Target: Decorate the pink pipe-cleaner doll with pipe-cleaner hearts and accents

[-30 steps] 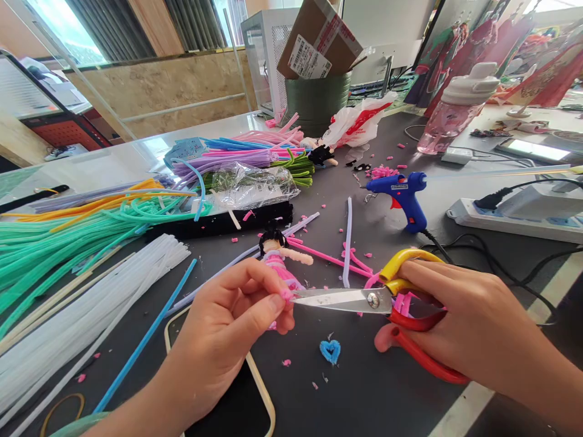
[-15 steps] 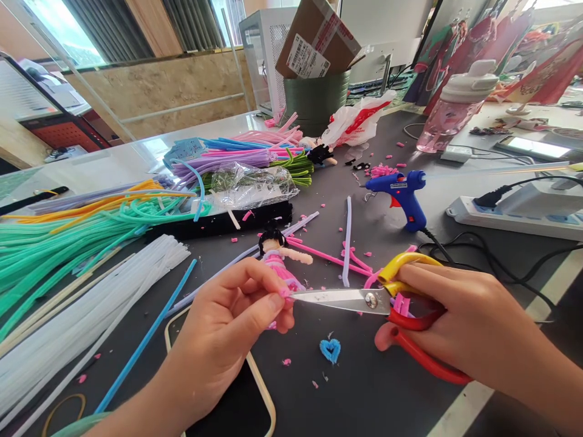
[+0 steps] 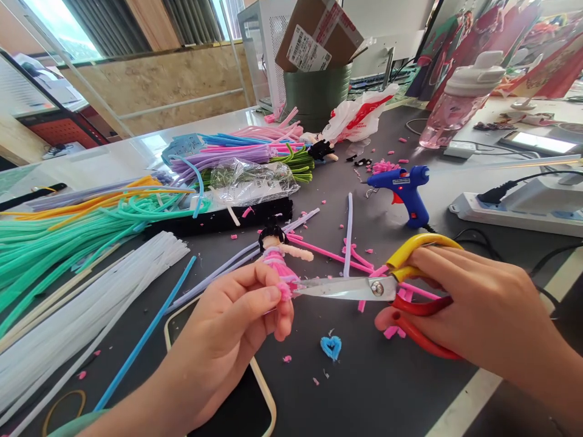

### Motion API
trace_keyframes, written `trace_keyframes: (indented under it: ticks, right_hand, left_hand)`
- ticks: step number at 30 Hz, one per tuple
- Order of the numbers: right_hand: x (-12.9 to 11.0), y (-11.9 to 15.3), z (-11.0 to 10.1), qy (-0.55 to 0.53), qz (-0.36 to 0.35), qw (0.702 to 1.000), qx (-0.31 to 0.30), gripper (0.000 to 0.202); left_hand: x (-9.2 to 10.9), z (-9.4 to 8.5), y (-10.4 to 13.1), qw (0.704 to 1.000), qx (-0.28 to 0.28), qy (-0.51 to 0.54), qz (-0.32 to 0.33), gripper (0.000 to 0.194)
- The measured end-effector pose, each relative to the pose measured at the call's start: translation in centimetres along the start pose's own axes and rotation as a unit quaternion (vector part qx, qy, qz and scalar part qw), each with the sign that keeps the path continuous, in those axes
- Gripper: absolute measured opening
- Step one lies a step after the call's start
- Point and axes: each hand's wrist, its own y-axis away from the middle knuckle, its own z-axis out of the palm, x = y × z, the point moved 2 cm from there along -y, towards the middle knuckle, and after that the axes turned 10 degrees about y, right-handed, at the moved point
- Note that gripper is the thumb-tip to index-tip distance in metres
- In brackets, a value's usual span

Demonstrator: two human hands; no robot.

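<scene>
Between the thumb and fingers of my left hand [image 3: 237,321] is a small fuzzy pink piece [image 3: 285,292]. My right hand [image 3: 478,297] grips scissors [image 3: 350,288] with yellow and red handles; the blades lie nearly together, their tips close to the pink piece. Just behind my left fingers lies a small doll [image 3: 276,258] made of pipe cleaners, with black hair and a pink dress, partly hidden by that hand. A blue fuzzy heart [image 3: 331,347] rests on the dark table in front of the scissors.
Bundles of white [image 3: 100,303] and green pipe cleaners [image 3: 82,233] cover the left side. A blue glue gun [image 3: 407,191] stands at the right, near a power strip [image 3: 523,215]. A phone [image 3: 232,400] lies under my left forearm. A bottle [image 3: 460,103] is farther back.
The scissors have shifted slightly up and to the right, their tips drawing a little off the pink piece. More of the pink piece shows between my left fingers.
</scene>
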Motion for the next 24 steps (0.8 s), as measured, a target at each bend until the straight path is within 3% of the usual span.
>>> trace_keyframes:
  ticks: [10,18,24]
  right_hand:
    - [0.3,0.3,0.0,0.090,-0.033,0.990,0.107,0.039]
    - [0.5,0.4,-0.5,0.087,-0.044,0.987,0.127,0.047]
    - [0.3,0.0,-1.2,0.106,-0.060,0.983,0.139,0.050]
  left_hand:
    - [-0.3,-0.2,0.3,0.994,-0.061,0.039,-0.083,0.015]
    - [-0.5,-0.1,0.2,0.992,-0.070,0.031,-0.098,0.015]
    - [-0.2,0.2,0.3,0.991,-0.048,0.024,-0.119,0.018]
